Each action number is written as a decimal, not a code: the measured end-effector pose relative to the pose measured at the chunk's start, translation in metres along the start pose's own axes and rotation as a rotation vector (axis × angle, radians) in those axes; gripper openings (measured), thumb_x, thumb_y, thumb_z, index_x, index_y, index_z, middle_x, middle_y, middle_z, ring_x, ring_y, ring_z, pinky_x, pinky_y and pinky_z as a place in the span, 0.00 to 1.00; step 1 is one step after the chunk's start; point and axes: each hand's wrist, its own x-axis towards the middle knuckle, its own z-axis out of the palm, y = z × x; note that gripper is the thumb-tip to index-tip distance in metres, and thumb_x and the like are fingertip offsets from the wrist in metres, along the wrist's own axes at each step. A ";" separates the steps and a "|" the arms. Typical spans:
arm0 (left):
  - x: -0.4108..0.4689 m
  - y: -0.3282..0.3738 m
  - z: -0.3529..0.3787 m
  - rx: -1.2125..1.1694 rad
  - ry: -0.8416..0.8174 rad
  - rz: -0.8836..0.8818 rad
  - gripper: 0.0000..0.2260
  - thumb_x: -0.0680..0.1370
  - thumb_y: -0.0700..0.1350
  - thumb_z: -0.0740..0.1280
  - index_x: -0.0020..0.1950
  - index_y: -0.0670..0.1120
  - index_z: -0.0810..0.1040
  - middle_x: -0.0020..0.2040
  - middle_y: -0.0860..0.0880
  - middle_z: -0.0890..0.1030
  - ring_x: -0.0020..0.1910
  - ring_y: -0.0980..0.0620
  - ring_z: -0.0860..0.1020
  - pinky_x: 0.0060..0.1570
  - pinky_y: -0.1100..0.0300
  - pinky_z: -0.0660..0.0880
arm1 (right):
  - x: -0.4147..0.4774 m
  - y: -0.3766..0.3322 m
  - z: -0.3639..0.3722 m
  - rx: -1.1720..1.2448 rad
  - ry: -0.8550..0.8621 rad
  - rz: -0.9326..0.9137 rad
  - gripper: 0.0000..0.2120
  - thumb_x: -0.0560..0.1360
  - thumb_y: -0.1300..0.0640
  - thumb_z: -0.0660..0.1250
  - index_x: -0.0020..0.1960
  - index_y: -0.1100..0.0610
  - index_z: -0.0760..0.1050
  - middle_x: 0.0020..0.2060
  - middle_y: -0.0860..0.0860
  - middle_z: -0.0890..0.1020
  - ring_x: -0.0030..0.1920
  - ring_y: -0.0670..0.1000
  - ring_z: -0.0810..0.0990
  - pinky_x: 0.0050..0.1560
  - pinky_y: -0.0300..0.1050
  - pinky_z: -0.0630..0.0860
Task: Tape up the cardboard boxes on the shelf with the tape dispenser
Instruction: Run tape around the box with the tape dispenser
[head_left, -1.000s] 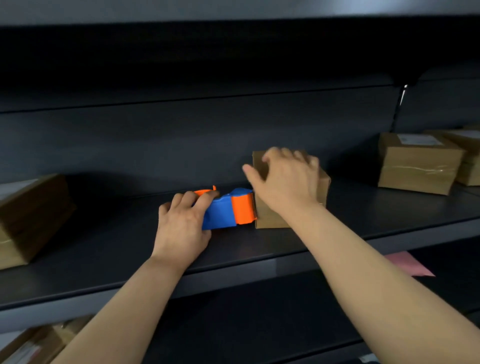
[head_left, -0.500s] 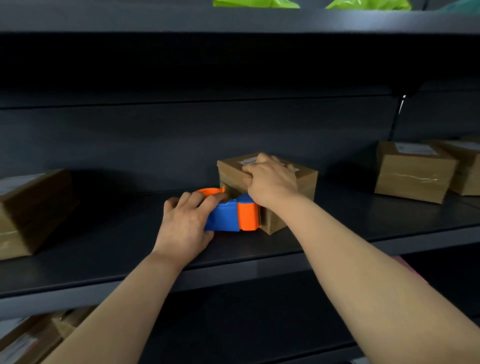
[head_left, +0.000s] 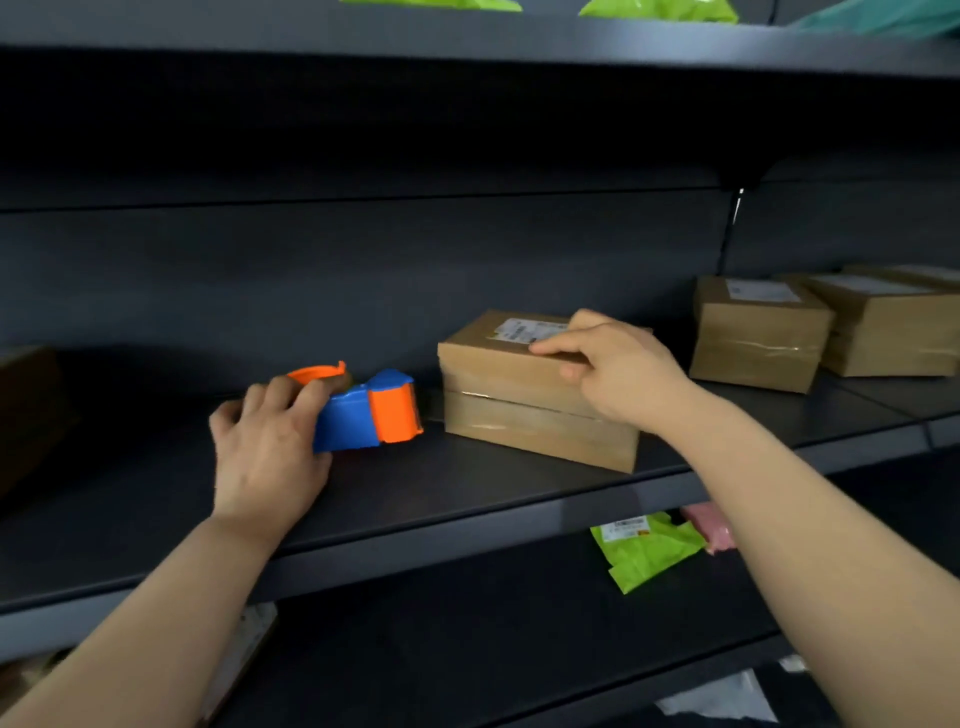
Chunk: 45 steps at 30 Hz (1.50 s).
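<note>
- Presently, the left hand (head_left: 265, 452), left of centre in the frame, grasps the rear of the tape dispenser (head_left: 374, 415), with its fingers curled over the top and the thumb underneath.
- The tape dispenser is blue with an orange front section and an orange ring behind; its orange end points right, towards the cardboard box (head_left: 524, 410), just beside it with a narrow gap between them.
- Whether the dispenser rests on the shelf (head_left: 467, 499) or is held just clear of it cannot be told.
- The right hand (head_left: 618, 374), right of centre, grips the near top edge of the cardboard box, index finger laid along the top and thumb against the front face.
- The cardboard box sits on the shelf at an angle to the front edge, with a white label (head_left: 524, 328) on its top and a band of clear tape across its front.
- Two further boxes (head_left: 758, 332) stand side by side on the same shelf at the right of the frame, well apart from the held box.
- A green packet (head_left: 644, 551) and a pink packet (head_left: 711, 525) lie on the lower shelf (head_left: 519, 649), lower right.
- Green bags (head_left: 660, 9) show on the upper shelf (head_left: 467, 36) at the top edge of the frame.
</note>
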 end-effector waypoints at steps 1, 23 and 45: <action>0.000 -0.002 0.000 0.001 -0.003 -0.026 0.33 0.61 0.38 0.75 0.65 0.52 0.75 0.49 0.45 0.76 0.51 0.39 0.73 0.52 0.41 0.67 | -0.002 0.006 -0.003 0.009 0.005 0.003 0.18 0.80 0.57 0.62 0.66 0.41 0.75 0.51 0.44 0.72 0.56 0.50 0.73 0.56 0.48 0.72; 0.027 0.033 0.027 0.139 -0.095 -0.072 0.26 0.66 0.39 0.73 0.63 0.52 0.75 0.49 0.45 0.76 0.50 0.41 0.74 0.50 0.42 0.68 | -0.004 0.021 -0.006 0.039 0.010 -0.037 0.18 0.80 0.57 0.62 0.66 0.40 0.74 0.52 0.41 0.70 0.54 0.46 0.71 0.55 0.47 0.71; 0.026 0.044 0.033 0.012 -0.086 -0.012 0.31 0.60 0.37 0.75 0.63 0.49 0.76 0.48 0.44 0.77 0.48 0.40 0.74 0.46 0.42 0.70 | 0.059 -0.027 0.115 -0.563 0.750 -0.215 0.18 0.78 0.44 0.58 0.58 0.54 0.77 0.44 0.51 0.78 0.46 0.53 0.75 0.49 0.50 0.64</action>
